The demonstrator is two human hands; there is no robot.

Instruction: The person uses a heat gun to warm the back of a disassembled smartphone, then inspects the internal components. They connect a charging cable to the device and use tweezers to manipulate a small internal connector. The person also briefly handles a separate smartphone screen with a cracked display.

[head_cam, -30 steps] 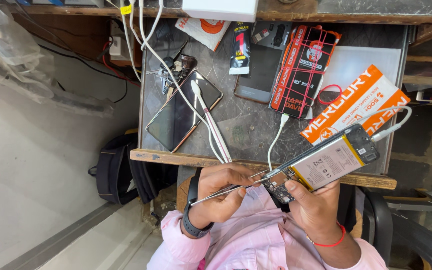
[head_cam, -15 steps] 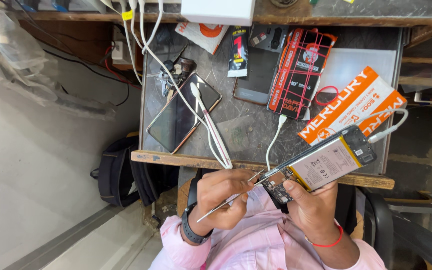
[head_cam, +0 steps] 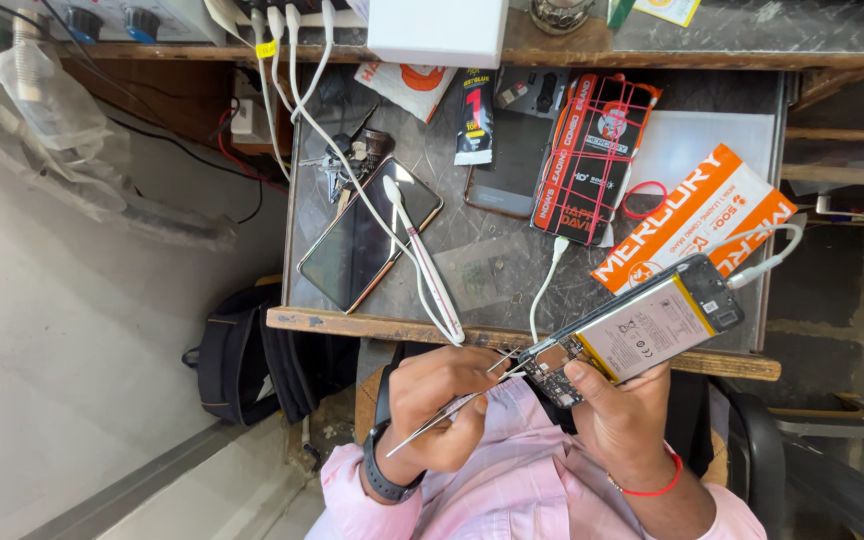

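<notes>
Just below the worktable's wooden front edge (head_cam: 372, 325), the right hand (head_cam: 622, 420) grips an opened phone (head_cam: 637, 330), back cover off and battery still in, while the left hand (head_cam: 442, 405) pinches tweezers (head_cam: 452, 405) at its lower circuit board, seemingly mid-repair, reassembly remaining.

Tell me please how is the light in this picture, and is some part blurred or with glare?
In the head view, daylight is bright and even; the opened phone in the right hand and the tweezers in the left hand are sharp. The dark phone on the worktable shows a soft reflection, not strong glare. The pale floor at left looks washed out, the space under the table is in shadow.
</notes>
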